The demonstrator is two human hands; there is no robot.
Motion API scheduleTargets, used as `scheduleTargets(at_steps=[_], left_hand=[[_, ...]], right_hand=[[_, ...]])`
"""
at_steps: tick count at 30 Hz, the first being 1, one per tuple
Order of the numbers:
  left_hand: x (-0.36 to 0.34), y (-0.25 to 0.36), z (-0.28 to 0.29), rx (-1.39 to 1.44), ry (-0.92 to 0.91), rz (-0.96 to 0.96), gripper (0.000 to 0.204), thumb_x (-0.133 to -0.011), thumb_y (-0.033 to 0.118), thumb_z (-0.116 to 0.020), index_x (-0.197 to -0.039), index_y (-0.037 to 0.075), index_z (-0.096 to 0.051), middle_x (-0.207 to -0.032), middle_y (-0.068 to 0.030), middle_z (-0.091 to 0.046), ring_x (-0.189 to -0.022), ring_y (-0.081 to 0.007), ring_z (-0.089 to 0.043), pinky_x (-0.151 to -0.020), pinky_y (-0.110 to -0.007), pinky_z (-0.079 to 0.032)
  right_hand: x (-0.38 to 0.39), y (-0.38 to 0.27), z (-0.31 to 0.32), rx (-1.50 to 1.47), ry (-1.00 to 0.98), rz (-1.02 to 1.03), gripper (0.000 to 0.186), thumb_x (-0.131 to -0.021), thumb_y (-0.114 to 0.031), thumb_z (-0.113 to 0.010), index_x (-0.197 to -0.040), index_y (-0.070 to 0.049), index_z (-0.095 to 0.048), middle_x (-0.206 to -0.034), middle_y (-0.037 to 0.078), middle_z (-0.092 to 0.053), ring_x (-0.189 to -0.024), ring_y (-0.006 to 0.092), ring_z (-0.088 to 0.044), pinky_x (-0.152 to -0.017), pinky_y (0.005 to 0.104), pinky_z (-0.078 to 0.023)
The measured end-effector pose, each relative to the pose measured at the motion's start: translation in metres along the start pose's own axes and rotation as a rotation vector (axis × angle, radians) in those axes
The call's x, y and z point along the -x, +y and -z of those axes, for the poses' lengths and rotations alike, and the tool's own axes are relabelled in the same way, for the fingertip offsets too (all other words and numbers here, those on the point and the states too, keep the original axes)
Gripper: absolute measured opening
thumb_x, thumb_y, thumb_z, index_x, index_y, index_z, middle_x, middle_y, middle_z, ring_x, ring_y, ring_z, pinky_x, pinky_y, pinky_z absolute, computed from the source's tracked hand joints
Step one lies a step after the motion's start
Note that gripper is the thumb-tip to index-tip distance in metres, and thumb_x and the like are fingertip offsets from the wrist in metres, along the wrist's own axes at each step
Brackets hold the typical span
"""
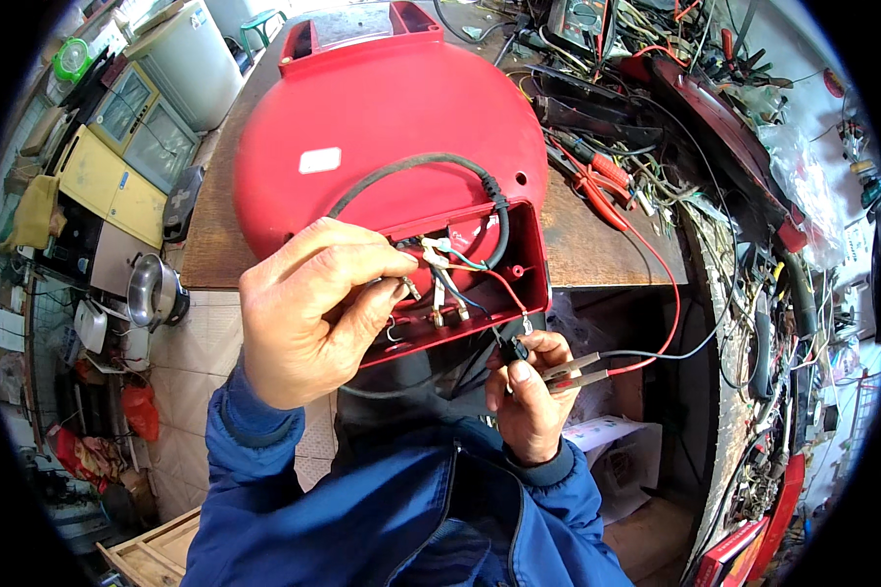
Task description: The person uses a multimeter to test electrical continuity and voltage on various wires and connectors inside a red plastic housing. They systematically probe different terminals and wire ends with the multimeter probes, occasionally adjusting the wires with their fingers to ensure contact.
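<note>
A round red appliance housing point(401, 117) lies on the wooden table, its open wiring box point(533, 284) facing me. Inside the box are several wires with pale terminals point(438, 303), among them a red wire point(504, 284) and a blue one. My left hand point(323, 303) is closed in a pinch at the box's left side, on a small wire terminal point(410, 288). Just below the box's right front edge, my right hand point(533, 396) grips two test probes point(576, 376) with red and dark leads. A small black part point(512, 347) shows at its fingertips. A thick black cable point(411, 161) arches over the box.
A multimeter point(585, 20) lies at the back right among tangled wires and tools. Red-handled clips point(607, 171) rest on the table point(597, 245). Along the right runs a cluttered bench. To the left are a yellow cabinet point(113, 186) and a metal pot point(152, 291).
</note>
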State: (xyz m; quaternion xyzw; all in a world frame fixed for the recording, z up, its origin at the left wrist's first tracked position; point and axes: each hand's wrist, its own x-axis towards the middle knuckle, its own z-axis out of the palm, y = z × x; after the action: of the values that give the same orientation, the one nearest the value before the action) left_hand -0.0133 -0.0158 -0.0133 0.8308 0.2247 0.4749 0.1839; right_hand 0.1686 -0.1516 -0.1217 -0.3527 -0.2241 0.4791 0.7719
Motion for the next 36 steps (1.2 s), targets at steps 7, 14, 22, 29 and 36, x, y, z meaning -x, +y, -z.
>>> scheduleTargets(at_steps=[7, 14, 22, 29, 36], left_hand=[[0.001, 0.003, -0.002, 0.011, -0.002, 0.024, 0.016, -0.082, -0.007, -0.071, -0.097, -0.002, -0.070, -0.088, -0.0119, -0.067, -0.073, -0.0153, -0.063, -0.062, -0.025, -0.048], [0.002, 0.003, 0.000, 0.006, -0.013, 0.038, 0.022, -0.078, -0.010, -0.072, -0.098, -0.001, -0.070, -0.090, -0.0132, -0.068, -0.077, -0.0207, -0.067, -0.064, -0.029, -0.053], [0.002, 0.004, 0.000, 0.004, -0.016, 0.043, 0.023, -0.077, -0.011, -0.072, -0.098, -0.002, -0.070, -0.089, -0.0135, -0.068, -0.078, -0.0211, -0.067, -0.065, -0.029, -0.053], [0.002, 0.003, -0.001, 0.003, -0.013, 0.030, 0.015, -0.082, -0.007, -0.071, -0.096, -0.001, -0.070, -0.089, -0.0111, -0.067, -0.074, -0.0156, -0.063, -0.063, -0.025, -0.048], [0.000, 0.006, -0.002, 0.041, -0.008, 0.053, 0.019, -0.077, -0.010, -0.075, -0.094, -0.001, -0.072, -0.086, -0.0123, -0.068, -0.077, -0.0220, -0.069, -0.067, -0.030, -0.055]], right_hand=[[0.004, 0.003, 0.002, 0.006, -0.010, 0.080, 0.039, -0.084, 0.001, -0.075, -0.116, 0.005, -0.054, -0.093, 0.020, -0.070, -0.059, 0.0148, -0.064, -0.052, 0.0260, -0.053], [0.005, -0.003, 0.000, 0.019, -0.080, 0.092, 0.040, -0.088, 0.002, -0.069, -0.125, 0.003, -0.055, -0.096, 0.019, -0.069, -0.058, 0.0159, -0.062, -0.050, 0.0261, -0.050], [0.005, -0.008, -0.003, -0.045, -0.074, 0.061, 0.035, -0.091, -0.002, -0.065, -0.125, 0.005, -0.058, -0.095, 0.020, -0.069, -0.059, 0.0179, -0.061, -0.051, 0.0293, -0.051], [0.002, -0.001, 0.001, -0.054, -0.059, 0.063, 0.036, -0.088, -0.003, -0.069, -0.122, 0.005, -0.058, -0.092, 0.020, -0.069, -0.059, 0.0183, -0.062, -0.051, 0.0294, -0.051], [-0.001, 0.002, 0.002, -0.019, -0.039, 0.063, 0.034, -0.088, -0.003, -0.071, -0.118, 0.005, -0.057, -0.092, 0.021, -0.069, -0.058, 0.0182, -0.063, -0.049, 0.0274, -0.049]])
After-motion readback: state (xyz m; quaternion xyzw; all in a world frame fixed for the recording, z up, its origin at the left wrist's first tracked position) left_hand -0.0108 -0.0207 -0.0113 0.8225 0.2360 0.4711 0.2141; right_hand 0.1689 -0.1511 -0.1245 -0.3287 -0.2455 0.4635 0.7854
